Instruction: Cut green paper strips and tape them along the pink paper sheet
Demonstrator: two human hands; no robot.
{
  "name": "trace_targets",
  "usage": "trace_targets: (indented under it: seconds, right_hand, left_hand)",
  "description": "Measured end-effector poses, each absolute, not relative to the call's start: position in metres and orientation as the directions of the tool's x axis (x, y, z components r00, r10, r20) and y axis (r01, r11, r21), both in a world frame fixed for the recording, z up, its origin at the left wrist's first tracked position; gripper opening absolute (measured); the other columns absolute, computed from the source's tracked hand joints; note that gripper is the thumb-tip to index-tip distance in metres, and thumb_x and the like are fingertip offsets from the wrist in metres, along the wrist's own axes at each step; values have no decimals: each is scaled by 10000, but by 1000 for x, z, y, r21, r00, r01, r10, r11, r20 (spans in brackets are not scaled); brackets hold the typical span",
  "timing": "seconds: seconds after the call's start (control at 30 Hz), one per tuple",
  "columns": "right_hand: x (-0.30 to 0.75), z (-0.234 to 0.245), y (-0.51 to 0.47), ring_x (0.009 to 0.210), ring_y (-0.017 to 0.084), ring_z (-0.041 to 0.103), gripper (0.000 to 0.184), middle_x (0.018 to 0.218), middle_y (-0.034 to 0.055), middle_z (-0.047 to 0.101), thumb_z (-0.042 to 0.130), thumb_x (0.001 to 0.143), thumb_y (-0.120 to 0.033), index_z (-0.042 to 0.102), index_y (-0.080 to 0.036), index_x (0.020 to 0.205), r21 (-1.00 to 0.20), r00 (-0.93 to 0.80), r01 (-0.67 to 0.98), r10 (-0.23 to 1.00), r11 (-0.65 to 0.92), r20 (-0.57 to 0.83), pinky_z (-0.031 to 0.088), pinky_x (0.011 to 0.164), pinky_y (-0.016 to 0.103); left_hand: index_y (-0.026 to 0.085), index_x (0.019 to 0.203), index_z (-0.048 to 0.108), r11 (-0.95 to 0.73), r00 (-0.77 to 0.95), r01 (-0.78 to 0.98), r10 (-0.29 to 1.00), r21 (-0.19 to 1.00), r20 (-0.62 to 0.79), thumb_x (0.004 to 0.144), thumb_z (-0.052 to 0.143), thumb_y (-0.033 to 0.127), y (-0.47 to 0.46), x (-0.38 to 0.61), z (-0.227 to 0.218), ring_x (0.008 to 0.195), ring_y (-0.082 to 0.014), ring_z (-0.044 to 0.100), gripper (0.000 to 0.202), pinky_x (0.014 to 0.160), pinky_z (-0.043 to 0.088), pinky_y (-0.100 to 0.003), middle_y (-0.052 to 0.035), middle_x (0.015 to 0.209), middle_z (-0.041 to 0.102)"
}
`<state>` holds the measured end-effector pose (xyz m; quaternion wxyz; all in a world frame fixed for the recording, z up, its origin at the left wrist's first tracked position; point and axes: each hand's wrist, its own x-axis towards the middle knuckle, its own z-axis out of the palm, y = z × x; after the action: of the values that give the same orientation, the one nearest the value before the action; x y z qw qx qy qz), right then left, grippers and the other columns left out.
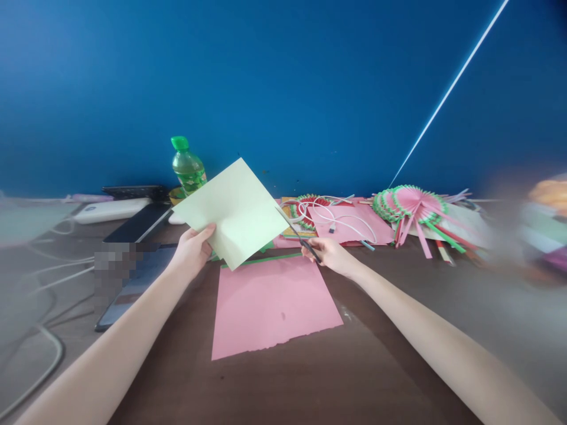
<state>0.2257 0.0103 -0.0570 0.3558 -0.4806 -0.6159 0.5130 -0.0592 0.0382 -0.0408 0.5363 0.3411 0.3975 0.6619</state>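
My left hand [194, 249] pinches the lower left edge of a pale green sheet of paper [233, 211] and holds it up, tilted, above the table. My right hand [328, 254] is closed on a pair of scissors [297, 234], whose blades point up and left and touch the sheet's right edge. Under both hands a pink sheet of paper [271, 307] lies flat on the brown table [310, 383], with a green strip along its far edge.
A green-capped bottle [188, 167] stands by the blue wall. Phones, a white power bank [110, 211] and cables lie at the left. A white cable [336, 219], pink sheets and a pink-and-green folded paper fan [410, 206] with loose strips lie at the back right.
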Motion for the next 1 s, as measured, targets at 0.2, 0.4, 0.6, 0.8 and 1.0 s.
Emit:
trace_targets:
  seconds: [0.2,0.4,0.6,0.8,1.0]
  right_hand:
    - [227,-60,12,534,91,471,168,622,11,557,598,623,-287,563,-142,701,-977,-287,211,956,10,-52,251,423,204]
    - [229,-63,15,518,83,459,198,622,10,556,621,633,-321,578,-143,709,-983,-296,181,953,-15,-69,251,424,202]
    - [232,-63,14,515,71,444,296,600,-9,526,664,653,-416,577,-138,705,-987,-326,161,943,-14,-66,262,445,199]
    - [234,-60,12,517,70,419,341,559,-26,479,650,677,-467,568,-137,705,-987,-361,159,930,-9,-67,255,456,200]
    - [233,-58,10,500,58,387,378,580,-14,481,625,694,-503,571,-129,710,-987,-389,161,920,19,-45,226,434,200]
  left_hand:
    - [149,806,679,-108,-205,-433,979,895,18,674,630,93,38,-58,-40,873,-214,661,151,773,544,-277,-74,877,721]
    - [168,799,683,-105,-179,-429,983,897,29,665,647,113,37,-58,-40,898,-229,655,149,792,541,-298,-66,883,721]
    - [160,785,698,-96,-150,-395,988,914,39,676,640,131,36,-58,-40,877,-246,657,127,750,560,-319,-70,899,720]
    - [166,790,700,-105,-145,-393,988,914,51,653,659,135,37,-58,-41,891,-259,653,146,748,561,-318,-67,900,720]
    - [150,797,695,-104,-140,-400,989,911,51,650,661,132,37,-57,-43,883,-253,656,152,767,555,-319,-82,894,720]
